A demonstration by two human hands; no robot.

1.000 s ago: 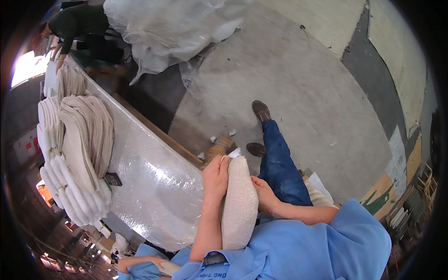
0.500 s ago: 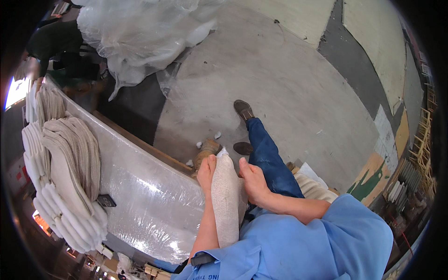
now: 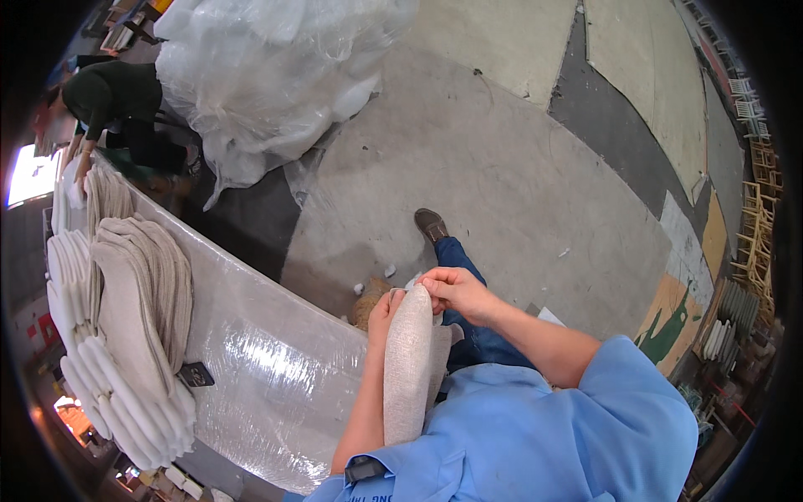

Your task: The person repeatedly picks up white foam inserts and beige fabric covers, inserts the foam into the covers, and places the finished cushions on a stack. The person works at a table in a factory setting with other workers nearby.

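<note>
Upright in front of my body stands a beige fabric cushion, long and plump, its lower end against my blue shirt. My left hand grips its upper left edge, with the fingers partly hidden behind the fabric. At the top end my right hand pinches the cloth between thumb and fingers. A bit of white filling shows beside the fingertips. More beige cloth hangs on the cushion's right side.
Left of me, a plastic-covered table carries stacked beige covers, white pads and a small dark object. Another person bends at its far end. A big bag of white filling lies beyond. White scraps lie on the floor.
My right hand has moved from beside the cushion up to its top end and closed on the cloth there. My left hand still holds the edge. The other person's hands now reach the table's far end.
</note>
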